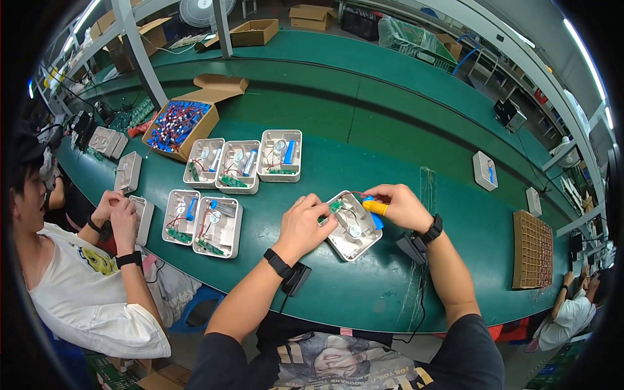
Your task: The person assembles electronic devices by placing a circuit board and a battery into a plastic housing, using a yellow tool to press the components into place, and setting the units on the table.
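Note:
In front of me a white plastic housing (353,243) lies open side up on the green table. Inside it are a small round disc (354,231), thin wires and a small green circuit board (336,207). My left hand (305,224) is at the housing's left wall, its bent fingers closed at the board; the fingertips partly hide what they grip. A yellow cover sits on one finger of my right hand (400,205). That hand's fingers close over a blue cylindrical battery (377,222) along the right wall, hiding its middle.
Several similar housings (279,156) with batteries and boards stand to the left. Behind them is a cardboard box (205,123) of blue batteries. A co-worker (97,279) handles a housing at far left. A divided brown tray (525,250) and another housing (485,170) are at right.

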Demonstrator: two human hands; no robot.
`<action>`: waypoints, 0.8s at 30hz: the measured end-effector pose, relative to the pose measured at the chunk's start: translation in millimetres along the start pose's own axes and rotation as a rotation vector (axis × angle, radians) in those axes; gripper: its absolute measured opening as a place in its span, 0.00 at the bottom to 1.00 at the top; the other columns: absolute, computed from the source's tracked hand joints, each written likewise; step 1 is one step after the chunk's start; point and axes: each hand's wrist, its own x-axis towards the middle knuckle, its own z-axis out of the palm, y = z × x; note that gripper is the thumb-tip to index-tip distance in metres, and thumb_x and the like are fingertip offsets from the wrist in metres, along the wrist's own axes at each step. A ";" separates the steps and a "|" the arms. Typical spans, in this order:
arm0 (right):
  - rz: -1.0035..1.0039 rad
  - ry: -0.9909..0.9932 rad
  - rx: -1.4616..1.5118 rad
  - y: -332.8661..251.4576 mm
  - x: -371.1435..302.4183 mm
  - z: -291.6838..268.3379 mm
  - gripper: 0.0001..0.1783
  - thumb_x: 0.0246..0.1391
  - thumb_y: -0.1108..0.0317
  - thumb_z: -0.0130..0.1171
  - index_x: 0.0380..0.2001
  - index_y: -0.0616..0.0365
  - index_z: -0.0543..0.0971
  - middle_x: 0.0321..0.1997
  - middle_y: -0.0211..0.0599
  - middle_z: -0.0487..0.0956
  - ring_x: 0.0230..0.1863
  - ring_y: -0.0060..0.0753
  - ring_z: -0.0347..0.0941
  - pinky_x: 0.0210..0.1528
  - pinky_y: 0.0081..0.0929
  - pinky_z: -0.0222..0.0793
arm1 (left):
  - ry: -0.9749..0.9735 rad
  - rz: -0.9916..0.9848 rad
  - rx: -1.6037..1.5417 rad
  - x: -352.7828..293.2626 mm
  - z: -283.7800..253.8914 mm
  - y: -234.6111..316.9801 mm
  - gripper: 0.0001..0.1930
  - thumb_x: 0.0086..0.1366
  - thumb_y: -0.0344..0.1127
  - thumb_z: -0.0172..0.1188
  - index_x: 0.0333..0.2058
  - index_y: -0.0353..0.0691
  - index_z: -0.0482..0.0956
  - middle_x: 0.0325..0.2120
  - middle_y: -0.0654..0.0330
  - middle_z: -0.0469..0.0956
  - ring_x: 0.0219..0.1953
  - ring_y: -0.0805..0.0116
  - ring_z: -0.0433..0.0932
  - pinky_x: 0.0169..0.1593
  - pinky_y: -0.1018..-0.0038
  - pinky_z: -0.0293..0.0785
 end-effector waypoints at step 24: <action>-0.130 -0.071 -0.262 -2.6 -8.8 18.0 0.21 0.59 0.72 0.67 0.55 0.55 0.82 0.48 0.42 0.80 0.42 0.47 0.80 0.46 0.36 0.78 | 0.003 -0.002 0.008 1.8 -2.3 1.4 0.09 0.60 0.39 0.69 0.27 0.41 0.83 0.33 0.61 0.78 0.39 0.57 0.80 0.42 0.61 0.78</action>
